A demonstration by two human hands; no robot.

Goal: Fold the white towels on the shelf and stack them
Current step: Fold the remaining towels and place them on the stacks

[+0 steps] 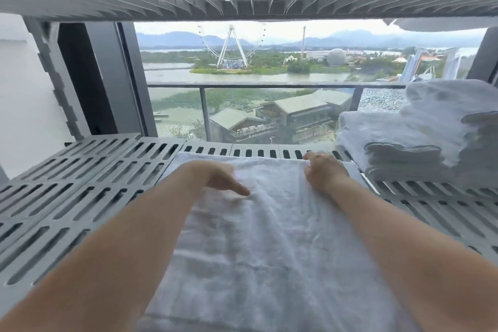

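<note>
Slatted grey shelf (80, 197) lies left of my left hand. Left hand (223, 179) released, fingers straight, pressing flat on white towel (269, 237), spread under both my forearms. Right hand (323, 172) curled, grasping towel's far edge. Folded towel stack (404, 143) sits right of right hand, apart.

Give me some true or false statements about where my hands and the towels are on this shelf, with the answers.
1. A white towel lies spread on the grey slotted shelf. True.
2. The stack of folded towels sits left of the spread towel. False: it sits to its right, at the shelf's far right.
3. The left hand rests on the spread towel with a finger stretched out. True.
4. The right hand is on the stack. False: it is at the spread towel's far edge, fingers curled.
5. A Ferris wheel shows through the window behind the shelf. True.
</note>
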